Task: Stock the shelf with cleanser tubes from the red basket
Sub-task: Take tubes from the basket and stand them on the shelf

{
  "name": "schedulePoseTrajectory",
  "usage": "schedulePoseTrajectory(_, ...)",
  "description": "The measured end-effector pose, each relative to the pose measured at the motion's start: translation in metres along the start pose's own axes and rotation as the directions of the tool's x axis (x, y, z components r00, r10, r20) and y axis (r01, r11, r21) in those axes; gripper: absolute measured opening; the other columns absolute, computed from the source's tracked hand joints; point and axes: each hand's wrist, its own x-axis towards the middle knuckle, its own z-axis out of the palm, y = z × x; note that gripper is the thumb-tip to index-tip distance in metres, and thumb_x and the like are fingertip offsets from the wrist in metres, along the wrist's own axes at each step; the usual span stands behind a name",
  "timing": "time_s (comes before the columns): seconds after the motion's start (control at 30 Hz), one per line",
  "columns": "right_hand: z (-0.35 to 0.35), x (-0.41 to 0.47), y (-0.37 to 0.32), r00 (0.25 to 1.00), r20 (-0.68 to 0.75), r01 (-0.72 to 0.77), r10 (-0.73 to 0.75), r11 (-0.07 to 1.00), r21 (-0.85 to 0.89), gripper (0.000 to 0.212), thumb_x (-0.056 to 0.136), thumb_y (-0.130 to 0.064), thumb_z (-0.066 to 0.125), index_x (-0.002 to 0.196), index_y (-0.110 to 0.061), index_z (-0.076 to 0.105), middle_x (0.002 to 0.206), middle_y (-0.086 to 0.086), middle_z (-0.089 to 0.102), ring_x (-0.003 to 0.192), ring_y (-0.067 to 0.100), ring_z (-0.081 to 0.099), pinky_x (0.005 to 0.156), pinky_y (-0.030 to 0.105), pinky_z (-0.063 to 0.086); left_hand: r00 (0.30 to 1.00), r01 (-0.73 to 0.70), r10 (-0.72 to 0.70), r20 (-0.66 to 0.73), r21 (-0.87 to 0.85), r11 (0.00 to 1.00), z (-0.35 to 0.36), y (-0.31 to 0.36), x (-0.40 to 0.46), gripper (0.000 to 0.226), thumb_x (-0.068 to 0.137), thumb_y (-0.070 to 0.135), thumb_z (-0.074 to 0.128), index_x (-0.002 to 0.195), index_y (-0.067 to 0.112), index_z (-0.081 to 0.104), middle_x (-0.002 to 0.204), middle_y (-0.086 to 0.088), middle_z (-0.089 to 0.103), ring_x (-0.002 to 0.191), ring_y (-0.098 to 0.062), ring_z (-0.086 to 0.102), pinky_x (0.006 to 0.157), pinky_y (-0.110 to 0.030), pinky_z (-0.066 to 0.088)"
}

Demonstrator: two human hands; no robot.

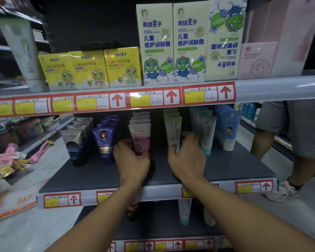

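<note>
Pink and white, the tube (140, 140) sits at the front of its row on the dark shelf (225, 166). My left hand (132, 161) has its grip around the bottom of that tube, with the fingers curled on the cap end. My right hand (186, 157) has its grip on a pale green tube (173, 132), pinching it low down, thumb on one side and fingers on the other. Both tubes stand up straight, cap down.

Just left of my left grip stands a dark blue tube (104, 142). Further left is a grey and black tube (73, 144). Just right of my right grip is a clear green tube with a teal cap (206, 137), and past that some blue tubes (227, 128).

Above both grips runs a price strip with red arrows (171, 96). Over it stand yellow boxes (91, 69) and tall cream boxes (156, 44) with a green frog on them. Far to the right of my right grip, a person in grey shorts (287, 128) stands by the shelf.
</note>
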Motion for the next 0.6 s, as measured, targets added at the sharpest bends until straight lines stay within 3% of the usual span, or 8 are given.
schedulePoseTrajectory(0.13, -0.016, -0.001, 0.014, 0.999, 0.009, 0.05, -0.05, 0.999, -0.017, 0.031, 0.09, -0.03, 0.061, 0.119, -0.021, 0.053, 0.111, 0.003, 0.061, 0.093, 0.027, 0.066, 0.069, 0.043, 0.056, 0.988, -0.151, 0.15, 0.028, 0.031, 0.988, -0.001, 0.012, -0.013, 0.035, 0.079, 0.011, 0.075, 0.107, 0.02, 0.056, 0.105, -0.001, 0.056, 0.1, -0.019, 0.055, 0.08, -0.029, 0.042)
schedulePoseTrajectory(0.37, -0.062, 0.019, 0.054, 0.999, -0.025, 0.021, -0.024, 0.994, -0.103, 0.024, 0.088, -0.022, 0.061, 0.111, -0.015, 0.059, 0.114, 0.007, 0.057, 0.093, 0.034, 0.064, 0.066, 0.04, 0.047, 0.952, -0.233, 0.236, 0.197, -0.036, 0.972, 0.037, 0.06, -0.047, 0.029, 0.083, 0.01, 0.07, 0.102, 0.027, 0.056, 0.102, 0.003, 0.059, 0.094, -0.014, 0.057, 0.078, -0.028, 0.048)
schedulePoseTrajectory(0.6, -0.1, 0.038, 0.111, 0.993, 0.022, -0.11, 0.115, 0.981, -0.158, 0.032, 0.09, -0.019, 0.062, 0.119, -0.01, 0.054, 0.117, 0.013, 0.054, 0.098, 0.04, 0.062, 0.071, 0.042, 0.045, 0.931, -0.153, 0.193, 0.311, -0.147, 0.977, 0.095, 0.1, -0.072, 0.031, 0.085, 0.013, 0.073, 0.104, 0.031, 0.057, 0.098, 0.01, 0.059, 0.09, -0.005, 0.059, 0.075, -0.016, 0.046)
